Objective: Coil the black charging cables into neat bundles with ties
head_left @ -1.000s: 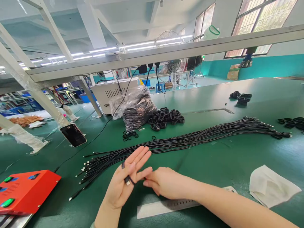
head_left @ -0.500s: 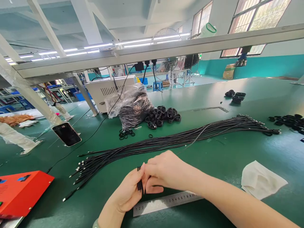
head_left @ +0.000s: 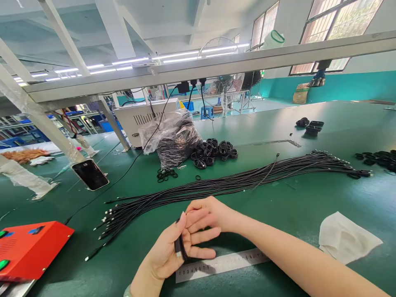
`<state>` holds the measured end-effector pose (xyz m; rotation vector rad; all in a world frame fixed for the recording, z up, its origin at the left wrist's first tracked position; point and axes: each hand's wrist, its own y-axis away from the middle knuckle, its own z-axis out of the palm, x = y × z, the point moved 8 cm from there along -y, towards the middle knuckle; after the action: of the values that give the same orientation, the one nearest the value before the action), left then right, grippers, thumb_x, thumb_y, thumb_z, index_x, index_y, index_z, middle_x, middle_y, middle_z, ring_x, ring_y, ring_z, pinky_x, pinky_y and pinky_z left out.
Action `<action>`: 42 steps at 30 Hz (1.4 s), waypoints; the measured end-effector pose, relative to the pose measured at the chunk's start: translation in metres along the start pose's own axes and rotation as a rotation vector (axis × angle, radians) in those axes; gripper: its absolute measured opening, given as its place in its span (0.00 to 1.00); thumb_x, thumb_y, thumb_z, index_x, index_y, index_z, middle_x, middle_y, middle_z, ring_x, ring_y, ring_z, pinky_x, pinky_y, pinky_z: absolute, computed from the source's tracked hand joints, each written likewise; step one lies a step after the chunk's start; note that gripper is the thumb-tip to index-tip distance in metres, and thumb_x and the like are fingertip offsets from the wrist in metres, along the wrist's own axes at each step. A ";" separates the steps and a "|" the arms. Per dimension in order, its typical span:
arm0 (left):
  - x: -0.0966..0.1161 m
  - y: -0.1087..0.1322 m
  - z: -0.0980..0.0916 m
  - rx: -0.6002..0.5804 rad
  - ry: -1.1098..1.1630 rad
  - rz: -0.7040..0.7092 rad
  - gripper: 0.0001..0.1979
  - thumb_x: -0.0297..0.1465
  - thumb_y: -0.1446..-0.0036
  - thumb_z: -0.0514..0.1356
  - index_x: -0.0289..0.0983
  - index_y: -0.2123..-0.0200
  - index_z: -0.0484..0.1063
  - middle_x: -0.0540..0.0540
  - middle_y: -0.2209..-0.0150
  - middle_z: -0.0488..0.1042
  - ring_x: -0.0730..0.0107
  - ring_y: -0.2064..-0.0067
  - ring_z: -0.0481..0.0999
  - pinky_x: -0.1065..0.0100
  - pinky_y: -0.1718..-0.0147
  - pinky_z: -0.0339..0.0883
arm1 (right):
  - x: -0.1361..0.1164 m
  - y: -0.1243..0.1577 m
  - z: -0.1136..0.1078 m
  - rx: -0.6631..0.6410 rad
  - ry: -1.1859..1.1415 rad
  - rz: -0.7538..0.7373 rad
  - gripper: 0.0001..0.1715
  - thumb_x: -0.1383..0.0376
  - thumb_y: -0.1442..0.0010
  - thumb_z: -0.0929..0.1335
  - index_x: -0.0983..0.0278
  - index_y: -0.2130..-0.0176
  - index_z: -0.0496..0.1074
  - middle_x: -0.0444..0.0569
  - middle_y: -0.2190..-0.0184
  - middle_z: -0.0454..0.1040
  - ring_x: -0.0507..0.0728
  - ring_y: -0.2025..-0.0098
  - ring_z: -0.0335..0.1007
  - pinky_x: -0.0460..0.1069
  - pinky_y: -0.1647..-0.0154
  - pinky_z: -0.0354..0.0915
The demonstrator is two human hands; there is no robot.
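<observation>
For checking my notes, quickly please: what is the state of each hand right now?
Left hand: partly closed, holding a black cable end.
Right hand: fingers open and extended beside that cable end; cannot tell whether it grips it.

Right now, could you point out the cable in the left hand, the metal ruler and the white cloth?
Cable (head_left: 177, 246): head view, on its black plug end.
Metal ruler (head_left: 235, 264): head view, on its middle.
White cloth (head_left: 348, 239): head view, on its middle.
</observation>
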<state>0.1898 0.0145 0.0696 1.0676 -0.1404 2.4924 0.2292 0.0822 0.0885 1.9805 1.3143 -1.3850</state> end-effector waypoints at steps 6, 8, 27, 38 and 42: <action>0.031 0.004 -0.018 0.184 0.016 0.218 0.22 0.30 0.34 0.45 0.51 0.40 0.63 0.57 0.30 0.44 0.48 0.35 0.58 0.55 0.50 0.73 | 0.002 0.021 0.043 -0.156 0.221 0.204 0.16 0.71 0.36 0.59 0.66 0.66 0.74 0.45 0.76 0.73 0.49 0.80 0.66 0.44 0.76 0.59; 0.037 0.005 -0.031 0.291 -0.004 0.298 0.22 0.26 0.36 0.48 0.47 0.42 0.66 0.56 0.30 0.45 0.50 0.34 0.57 0.55 0.45 0.67 | -0.010 0.026 0.042 -0.195 0.441 0.190 0.16 0.67 0.34 0.59 0.66 0.67 0.73 0.47 0.75 0.75 0.52 0.77 0.69 0.45 0.75 0.58; 0.020 -0.001 -0.048 0.322 -0.032 0.103 0.18 0.24 0.40 0.53 0.29 0.48 0.72 0.34 0.39 0.66 0.48 0.35 0.58 0.51 0.39 0.57 | -0.071 0.043 0.021 -0.321 0.912 -0.277 0.13 0.63 0.36 0.65 0.64 0.71 0.72 0.45 0.74 0.74 0.51 0.76 0.63 0.47 0.79 0.47; -0.018 -0.001 -0.001 0.096 -0.102 -0.139 0.29 0.44 0.34 0.42 0.30 0.50 0.74 0.33 0.43 0.71 0.45 0.42 0.70 0.52 0.57 0.75 | -0.041 0.006 -0.030 0.002 0.478 -0.186 0.02 0.66 0.42 0.71 0.63 0.67 0.74 0.43 0.69 0.74 0.50 0.68 0.68 0.43 0.69 0.58; -0.021 0.007 0.003 0.017 -0.014 -0.198 0.33 0.45 0.34 0.39 0.28 0.58 0.78 0.32 0.57 0.81 0.52 0.56 0.81 0.58 0.62 0.77 | -0.025 0.002 -0.034 0.056 0.307 -0.154 0.08 0.62 0.39 0.69 0.63 0.65 0.77 0.45 0.66 0.76 0.53 0.62 0.70 0.45 0.61 0.62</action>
<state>0.2014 0.0007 0.0571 1.0524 -0.0165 2.3134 0.2468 0.0949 0.1247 2.2386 1.6073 -1.2298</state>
